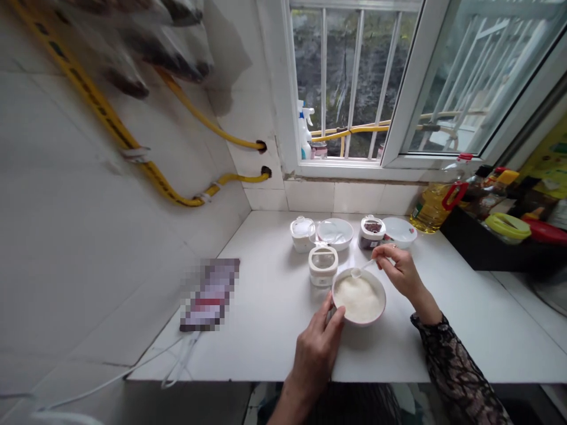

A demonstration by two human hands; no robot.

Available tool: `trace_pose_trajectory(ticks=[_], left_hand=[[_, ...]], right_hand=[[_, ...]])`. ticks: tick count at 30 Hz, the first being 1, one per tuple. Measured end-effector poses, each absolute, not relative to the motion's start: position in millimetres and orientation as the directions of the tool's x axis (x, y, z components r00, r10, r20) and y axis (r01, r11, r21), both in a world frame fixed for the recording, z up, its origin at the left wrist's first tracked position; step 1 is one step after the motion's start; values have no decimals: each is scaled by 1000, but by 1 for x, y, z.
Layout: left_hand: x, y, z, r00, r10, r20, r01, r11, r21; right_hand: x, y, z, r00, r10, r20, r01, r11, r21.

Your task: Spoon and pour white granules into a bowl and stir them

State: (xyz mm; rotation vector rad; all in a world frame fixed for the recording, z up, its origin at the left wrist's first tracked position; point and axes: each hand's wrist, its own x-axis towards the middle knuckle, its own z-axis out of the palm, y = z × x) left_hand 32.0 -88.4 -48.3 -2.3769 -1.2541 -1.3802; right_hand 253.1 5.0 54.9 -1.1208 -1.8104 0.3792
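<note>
My left hand [318, 339] grips the near left rim of a white bowl [359, 323], thumb on the edge. A pale, grainy powder [358, 297] lies heaped in the bowl. Between the fingers of my right hand [396, 268] is the handle of a small white spoon [358, 272], its head over the powder at the bowl's far side. Just behind the bowl stands a cream-lidded container [323, 267]. Farther back are another white container [303, 235], a bowl [336, 234], a jar with dark contents [371, 232] and a white bowl [401, 232].
At the back right stands an oil bottle [436, 203] beside a black box [465, 242] of bottles and jars. A blurred-out flat object [210, 298] with a white cable lies on the left. The counter [266, 342] meets walls at left and back, below a window.
</note>
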Motion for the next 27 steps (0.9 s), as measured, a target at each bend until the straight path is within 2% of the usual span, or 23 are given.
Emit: trace_pose_trajectory(ticks=[3,5,7,10,14,18,27], left_hand=[[32,-89,-49,244,600,762,710,-645,281],[32,-89,-50,243,595,766,712,-646,275],[32,-89,-49,242,594,767,712,-646,276],[31,-89,-48,250,596,763,709,-649,275],[31,-89,-48,244,596,765,710,-647,278],[31,-89,-48,238,599,764,706,-647,287],[31,-89,-47,246,600,761,708,-648,282]], right_hand=[[248,6,52,-271,775,571,556,610,-564],[243,7,49,-331,778,533,551,618,-560],[239,8,46,-322,814,483,546,576,-608],[239,9,44,-201,900,387,501,434,-749],[245,12,47,-33,968,249,306,247,-919],[249,15,48,3,979,205,165,201,-965],[251,20,43,24,997,78,84,76,-994]])
